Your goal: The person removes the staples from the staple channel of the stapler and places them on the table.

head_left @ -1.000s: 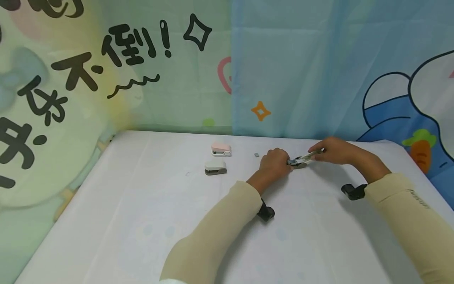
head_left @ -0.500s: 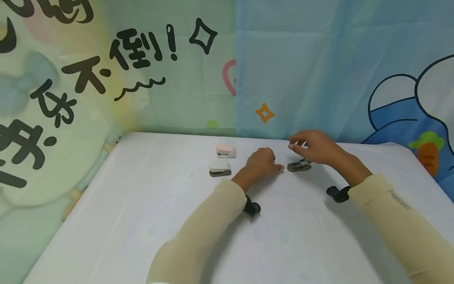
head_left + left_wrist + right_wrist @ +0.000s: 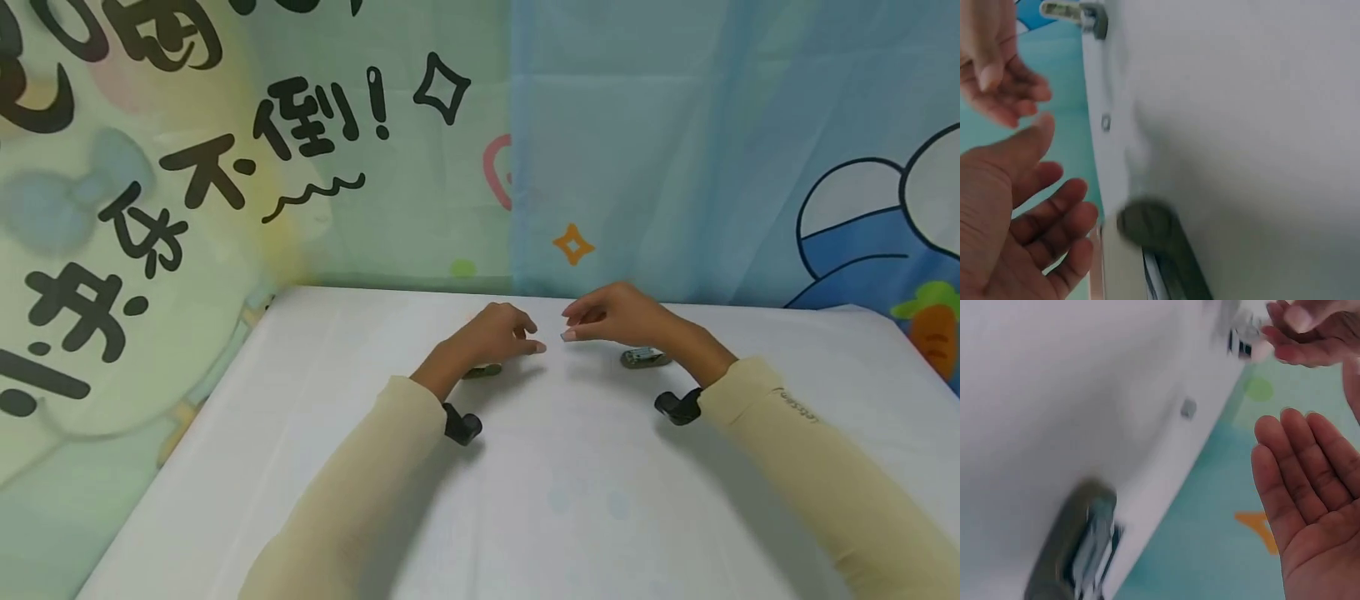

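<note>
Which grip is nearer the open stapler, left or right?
Right. In the head view, the right grip hovers just left of and beyond the open stapler, its wrist overlapping the stapler's end; the left grip is farther left, partly covering the white stapler.

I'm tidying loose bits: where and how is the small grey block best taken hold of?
Pinch the block by two opposite sides, probably from above: it looks small and low, and bare table shows around it, leaving those sides free.

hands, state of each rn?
Left hand: open, fingers loosely bent, holding nothing.
Right hand: open, holding nothing.
</note>
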